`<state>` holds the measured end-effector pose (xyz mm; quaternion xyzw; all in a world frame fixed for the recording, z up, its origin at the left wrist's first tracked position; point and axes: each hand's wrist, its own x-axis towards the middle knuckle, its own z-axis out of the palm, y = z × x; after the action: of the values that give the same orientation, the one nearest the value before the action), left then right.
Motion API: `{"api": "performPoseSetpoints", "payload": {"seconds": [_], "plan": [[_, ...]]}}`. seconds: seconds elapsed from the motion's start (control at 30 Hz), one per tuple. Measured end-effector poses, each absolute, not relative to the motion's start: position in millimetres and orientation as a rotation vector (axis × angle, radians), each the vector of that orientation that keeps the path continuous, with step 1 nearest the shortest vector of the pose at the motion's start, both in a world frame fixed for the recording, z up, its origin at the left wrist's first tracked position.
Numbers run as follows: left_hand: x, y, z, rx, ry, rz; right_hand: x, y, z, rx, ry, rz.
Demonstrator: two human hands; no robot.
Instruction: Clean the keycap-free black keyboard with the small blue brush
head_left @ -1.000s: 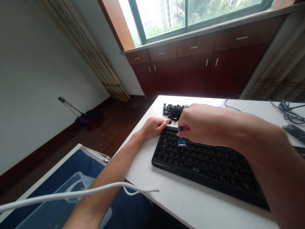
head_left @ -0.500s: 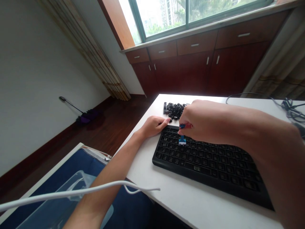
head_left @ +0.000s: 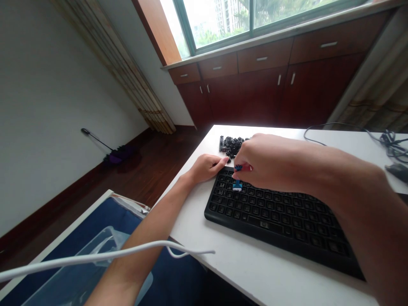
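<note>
A black computer keyboard (head_left: 274,223) lies on the white table, and several of its keys are in view. My right hand (head_left: 270,163) is shut on a blue keycap puller (head_left: 237,185), whose white wire tip rests on the upper left keys. My left hand (head_left: 207,168) lies open beside the keyboard's upper left corner, its fingertips close to the frame. Just beyond that hand is a heap of loose black keycaps (head_left: 232,145). My right hand hides the upper middle of the keyboard.
A black cable tangle (head_left: 389,144) and a dark mouse (head_left: 397,172) lie at the table's far right. A white cable (head_left: 105,255) crosses the foreground over a blue-and-clear plastic container (head_left: 95,242). Dark wooden cabinets (head_left: 261,89) stand beyond the table.
My right hand and the blue keycap puller have shifted slightly left along the keyboard. The view has tilted a little, and my left hand has stayed in place.
</note>
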<state>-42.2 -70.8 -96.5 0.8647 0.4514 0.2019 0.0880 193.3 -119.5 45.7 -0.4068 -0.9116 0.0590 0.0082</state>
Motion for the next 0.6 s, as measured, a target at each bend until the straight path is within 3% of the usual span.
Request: {"api": "performPoseSetpoints", "payload": {"seconds": [0.6], "plan": [[-40,-72,-94,2.531,1.346,0.656,194,-114,37,-1.115,-2.842,0.224]]}}
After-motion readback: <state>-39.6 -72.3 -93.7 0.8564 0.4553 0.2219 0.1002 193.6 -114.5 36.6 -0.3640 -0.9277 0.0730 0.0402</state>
